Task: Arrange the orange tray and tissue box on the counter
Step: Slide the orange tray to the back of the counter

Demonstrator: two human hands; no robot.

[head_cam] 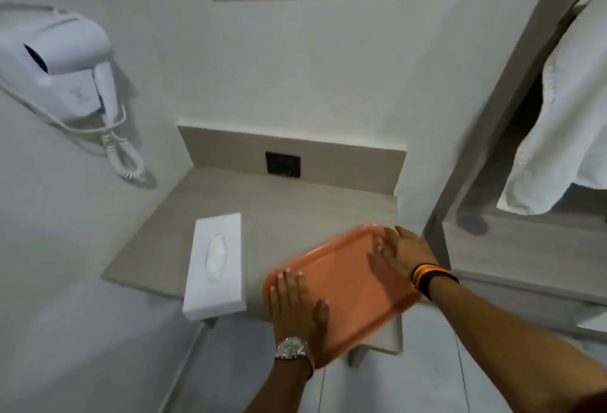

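Note:
An orange tray [345, 287] lies askew at the front right of the beige counter [279, 212], its near corner hanging past the front edge. My left hand [295, 304], with a wristwatch, grips the tray's near-left end, fingers flat on top. My right hand [402, 253], with wristbands, holds the far-right end, fingers spread over the rim. A white tissue box [216, 261] lies flat to the left of the tray, apart from it, its near end at the counter's front edge.
A white wall-mounted hair dryer [62, 64] with a coiled cord hangs on the left wall. A black socket [283, 164] sits in the counter's back panel. A white towel [565, 110] hangs at the right behind a grey frame. Walls close the counter on both sides.

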